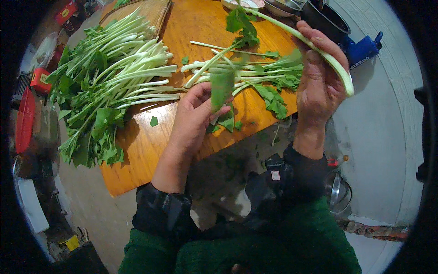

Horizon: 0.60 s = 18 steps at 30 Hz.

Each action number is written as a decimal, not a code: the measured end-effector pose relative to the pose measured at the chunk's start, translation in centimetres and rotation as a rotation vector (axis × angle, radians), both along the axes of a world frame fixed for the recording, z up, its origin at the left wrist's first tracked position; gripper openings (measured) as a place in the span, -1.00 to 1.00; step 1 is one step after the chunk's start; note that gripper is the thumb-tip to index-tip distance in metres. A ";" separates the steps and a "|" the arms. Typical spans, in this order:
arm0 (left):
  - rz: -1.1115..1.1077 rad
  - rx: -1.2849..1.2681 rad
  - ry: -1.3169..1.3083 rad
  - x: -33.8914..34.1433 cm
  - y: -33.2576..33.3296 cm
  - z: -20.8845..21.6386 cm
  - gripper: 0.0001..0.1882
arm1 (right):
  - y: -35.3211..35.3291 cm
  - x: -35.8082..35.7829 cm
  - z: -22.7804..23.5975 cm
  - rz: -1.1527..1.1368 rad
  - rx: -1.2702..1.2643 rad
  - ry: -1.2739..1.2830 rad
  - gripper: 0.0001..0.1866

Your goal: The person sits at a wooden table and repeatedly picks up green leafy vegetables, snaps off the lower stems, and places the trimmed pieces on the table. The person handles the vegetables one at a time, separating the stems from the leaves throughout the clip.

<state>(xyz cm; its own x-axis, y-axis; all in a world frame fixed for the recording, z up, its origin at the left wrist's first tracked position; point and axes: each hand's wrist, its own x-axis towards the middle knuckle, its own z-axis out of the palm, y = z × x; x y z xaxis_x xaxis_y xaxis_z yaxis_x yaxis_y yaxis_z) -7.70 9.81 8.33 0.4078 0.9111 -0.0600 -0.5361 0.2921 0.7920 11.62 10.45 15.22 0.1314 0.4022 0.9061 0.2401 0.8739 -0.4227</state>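
My right hand (317,86) is raised over the right side of the table, closed round a long pale-green vegetable stalk (282,26). The stalk's thick cut end points down past my palm, and its leafy part hangs at the far end. In front of my body, my left hand (194,112) pinches a torn green leaf (222,86), which is smeared by motion. Behind that hand lies a small bunch of leafy stalks (248,73), leaves to the right. A large heap of the same greens (123,68) covers the table's left side, white stems toward the middle.
The orange wooden table (141,157) carries scattered leaf scraps and a wooden board (153,16) at the back left. A dark pot (326,20), a metal bowl (280,8) and a blue object (365,49) stand at the far right. A white wall rises on the right.
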 end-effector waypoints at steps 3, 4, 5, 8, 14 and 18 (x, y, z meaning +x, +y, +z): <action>0.006 0.050 0.039 -0.1 0.0 0.2 -0.75 | -0.1 0.2 0.2 0.014 -0.125 0.042 -0.79; 0.004 0.047 0.027 -0.1 0.1 0.2 -0.75 | -0.2 0.4 0.3 0.121 -0.102 0.136 -0.80; 0.002 0.050 0.005 -0.1 0.1 0.2 -0.76 | -0.3 0.8 0.4 0.161 -0.094 0.193 -0.80; -0.008 0.078 0.019 0.0 0.0 0.0 -0.74 | -0.6 1.9 0.6 0.269 -0.117 0.324 -0.80; -0.043 0.276 0.228 0.5 -0.4 -0.5 -0.64 | -0.8 3.0 0.6 0.334 -0.220 0.456 -0.78; 0.159 0.213 -0.024 0.0 0.4 -0.3 -0.69 | -1.7 4.1 1.2 0.452 -0.099 0.501 -0.77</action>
<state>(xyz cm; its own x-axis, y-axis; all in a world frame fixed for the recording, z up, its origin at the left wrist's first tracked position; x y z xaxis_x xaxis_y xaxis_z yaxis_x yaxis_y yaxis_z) -7.71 10.19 8.06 0.2578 0.9547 0.1484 -0.5814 0.0306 0.8130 15.72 8.78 16.41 0.3250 0.5941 0.7358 -0.3850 0.7938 -0.4709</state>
